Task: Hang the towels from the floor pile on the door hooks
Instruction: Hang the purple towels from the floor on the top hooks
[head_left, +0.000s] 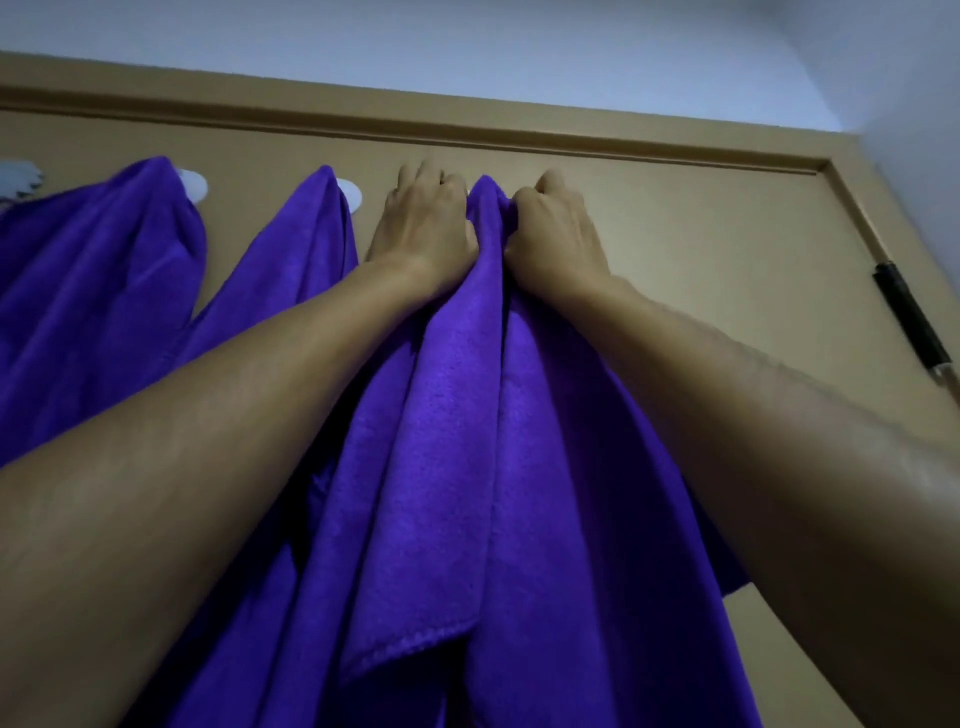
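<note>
1. Both arms reach up the door (701, 249); the left hand (428, 223) and right hand (553, 234) each bunch and grip the top of a purple towel (447, 415), presumably seating it on a hook (hidden behind the cloth).
2. Two hung towels (104, 270) drape from white hooks (349, 195) further left.

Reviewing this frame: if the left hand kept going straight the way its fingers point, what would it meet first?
Probably the door itself. The left hand grips the purple towel with its fingers aimed up at the panel, apparently touching or nearly so; depth is unclear. The door's top frame lies further along.
</note>
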